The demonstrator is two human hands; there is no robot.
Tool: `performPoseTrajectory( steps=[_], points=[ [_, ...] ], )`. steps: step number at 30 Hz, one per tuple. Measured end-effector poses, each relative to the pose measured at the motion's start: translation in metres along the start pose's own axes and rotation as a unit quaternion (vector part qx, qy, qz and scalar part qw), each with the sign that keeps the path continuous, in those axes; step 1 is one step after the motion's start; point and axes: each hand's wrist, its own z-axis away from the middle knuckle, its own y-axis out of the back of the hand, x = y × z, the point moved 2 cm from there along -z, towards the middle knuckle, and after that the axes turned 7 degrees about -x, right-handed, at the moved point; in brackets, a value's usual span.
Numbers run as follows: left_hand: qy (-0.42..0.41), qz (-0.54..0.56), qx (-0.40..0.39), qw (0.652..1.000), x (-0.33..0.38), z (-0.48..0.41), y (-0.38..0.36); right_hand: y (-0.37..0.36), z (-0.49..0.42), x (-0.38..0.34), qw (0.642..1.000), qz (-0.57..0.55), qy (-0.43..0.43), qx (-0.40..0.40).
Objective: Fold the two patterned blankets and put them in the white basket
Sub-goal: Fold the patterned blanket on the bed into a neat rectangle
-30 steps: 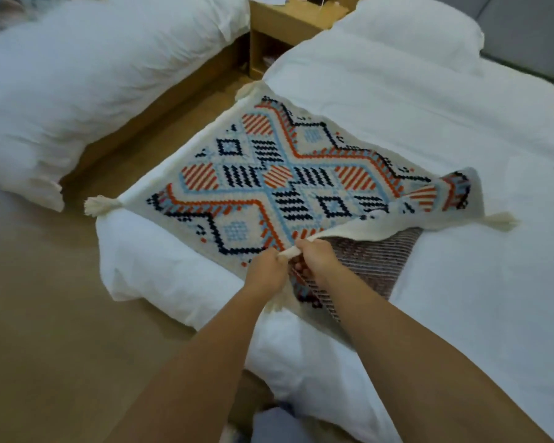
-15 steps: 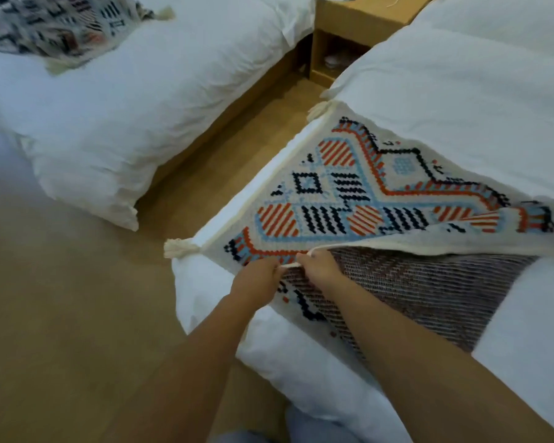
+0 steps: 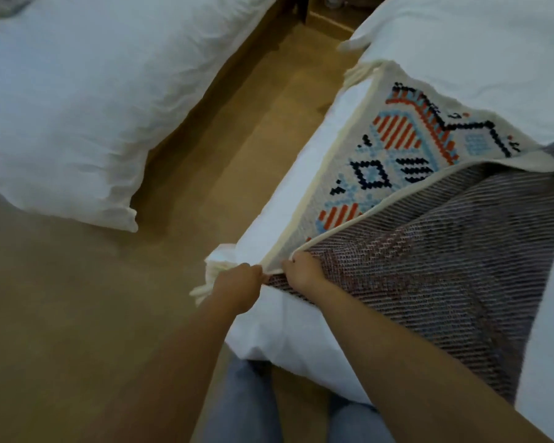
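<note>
Blanket (image 3: 397,148) lies on white bed (image 3: 493,43), at its near corner. Woven, cream-edged, with orange, blue and black diamonds. It is folded over, ribbed grey-brown underside up. Left hand (image 3: 237,290) and right hand (image 3: 303,271) are side by side, fingers clamped on the cream edge. Yarn tassel (image 3: 208,282) touches left hand. Smooth tan floor (image 3: 77,314).

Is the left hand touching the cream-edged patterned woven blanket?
Touching. The head view shows the left hand pinching the cream edge of the patterned woven blanket.
</note>
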Motion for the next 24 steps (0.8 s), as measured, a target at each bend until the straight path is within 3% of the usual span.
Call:
performPoseTrajectory(
  steps=[6, 13, 24],
  points=[
    [-0.037, -0.055, -0.025, 0.997, -0.061, -0.026, -0.009, -0.047, -0.039, -0.030, 0.997, -0.050, -0.049, 0.037],
    [-0.075, -0.074, -0.028, 0.994, -0.052, -0.051, -0.017, -0.048, -0.056, -0.019, 0.982, -0.084, -0.096, 0.143],
    [-0.038, -0.019, 0.002, 0.999, -0.051, -0.070, -0.027, -0.061, -0.070, -0.010, 0.987, -0.115, -0.059, 0.097]
  ],
)
